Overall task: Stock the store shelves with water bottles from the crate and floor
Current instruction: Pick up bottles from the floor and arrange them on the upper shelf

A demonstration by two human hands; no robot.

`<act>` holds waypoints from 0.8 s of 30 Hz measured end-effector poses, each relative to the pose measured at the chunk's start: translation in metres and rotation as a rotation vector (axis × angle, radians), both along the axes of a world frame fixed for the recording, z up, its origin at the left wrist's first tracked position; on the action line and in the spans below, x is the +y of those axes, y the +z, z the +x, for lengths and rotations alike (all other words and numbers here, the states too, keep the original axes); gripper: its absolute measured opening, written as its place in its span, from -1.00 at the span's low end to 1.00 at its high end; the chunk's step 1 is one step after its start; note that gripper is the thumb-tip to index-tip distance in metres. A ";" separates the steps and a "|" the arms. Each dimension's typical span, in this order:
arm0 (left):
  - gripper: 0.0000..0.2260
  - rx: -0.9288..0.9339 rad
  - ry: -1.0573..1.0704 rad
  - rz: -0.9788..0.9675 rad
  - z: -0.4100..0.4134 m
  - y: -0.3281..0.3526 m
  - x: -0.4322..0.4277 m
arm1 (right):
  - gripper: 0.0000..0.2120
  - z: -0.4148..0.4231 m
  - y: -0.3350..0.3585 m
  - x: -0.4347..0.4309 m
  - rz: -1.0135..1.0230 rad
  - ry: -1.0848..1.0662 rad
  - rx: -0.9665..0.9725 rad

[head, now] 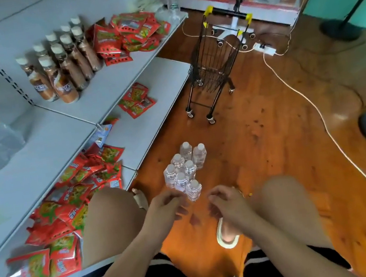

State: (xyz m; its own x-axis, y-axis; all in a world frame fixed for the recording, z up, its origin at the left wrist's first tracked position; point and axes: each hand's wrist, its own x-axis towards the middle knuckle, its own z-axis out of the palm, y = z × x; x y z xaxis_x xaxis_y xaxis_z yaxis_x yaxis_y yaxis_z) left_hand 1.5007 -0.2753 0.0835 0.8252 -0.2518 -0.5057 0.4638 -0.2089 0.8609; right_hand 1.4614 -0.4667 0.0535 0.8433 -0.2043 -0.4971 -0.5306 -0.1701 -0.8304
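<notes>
Both empty, my left hand [166, 203] and right hand [225, 200] hang loosely curled beside the nearest of the water bottles [183, 169] clustered upright on the floor [263, 149] near the shelf [151, 124]; probably light, slick, squashy plastic, so I'd grip mid-body.

The front two of the brown coffee bottles [65, 85] on the upper shelf [107, 88] carry the brand NESCAFÉ in white letters on their labels. The print on the red snack packets [111, 39] is too blurred to read.
</notes>
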 end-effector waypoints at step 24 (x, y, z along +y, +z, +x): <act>-0.90 0.421 -0.035 0.371 0.120 -0.242 -0.071 | -0.52 0.173 -0.229 -0.009 -0.715 0.438 0.327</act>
